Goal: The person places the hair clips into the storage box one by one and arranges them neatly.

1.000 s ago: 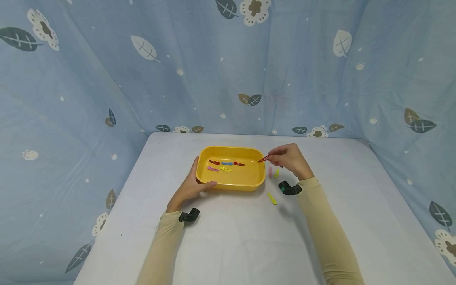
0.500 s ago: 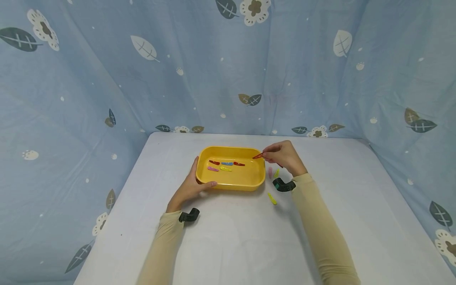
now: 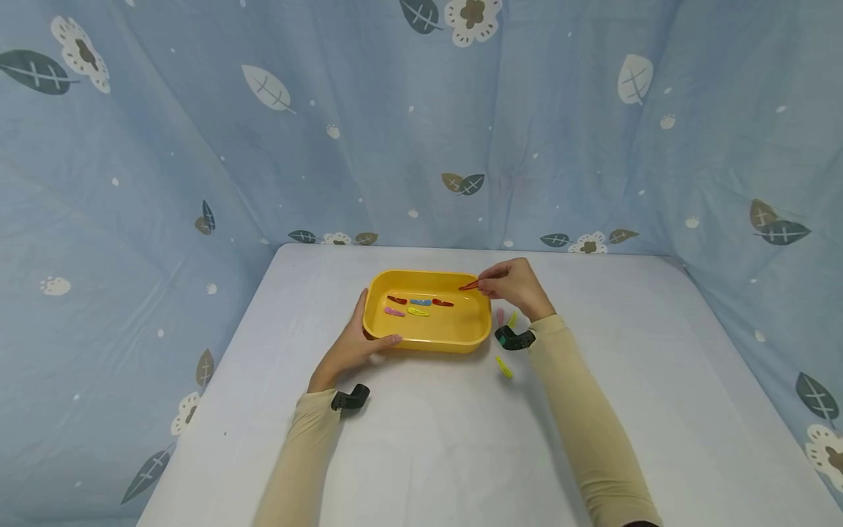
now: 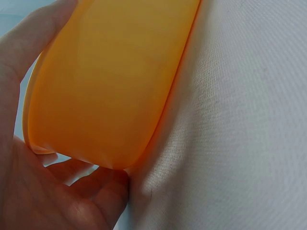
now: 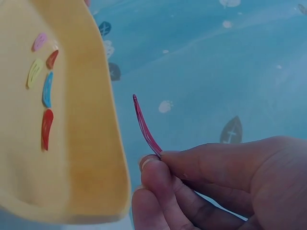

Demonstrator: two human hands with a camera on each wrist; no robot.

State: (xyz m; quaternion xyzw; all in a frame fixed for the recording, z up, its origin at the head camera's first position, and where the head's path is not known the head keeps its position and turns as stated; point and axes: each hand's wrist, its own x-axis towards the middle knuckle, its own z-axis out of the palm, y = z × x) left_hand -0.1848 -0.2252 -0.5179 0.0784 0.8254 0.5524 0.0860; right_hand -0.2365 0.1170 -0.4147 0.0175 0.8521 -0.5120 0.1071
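My left hand (image 3: 352, 348) grips the left end of a yellow plastic tray (image 3: 435, 345), thumb on the front wall and fingers around the end. In the left wrist view its fingers (image 4: 112, 191) curl at the tray's lower edge. My right hand (image 3: 516, 285) pinches a red snap hair clip (image 5: 146, 129) between thumb and fingertips, above the tray's back right corner. Inside the tray, a red clip (image 3: 397, 300), a blue clip (image 3: 420, 302) and another red clip (image 3: 443, 302) form a back row. A pink clip (image 3: 394, 312) and a yellow clip (image 3: 418, 312) lie before them.
On the white table (image 3: 408, 439), right of the tray, lie a pink clip (image 3: 500, 316) and a yellow clip (image 3: 512, 320), close to my right wrist. Another yellow clip (image 3: 503, 367) lies nearer the front. A patterned blue curtain (image 3: 395, 132) hangs behind the table and at both sides.
My right hand has moved left and slightly back, carrying the red hair clip over the tray's right end. The left hand and the tray have stayed in place.
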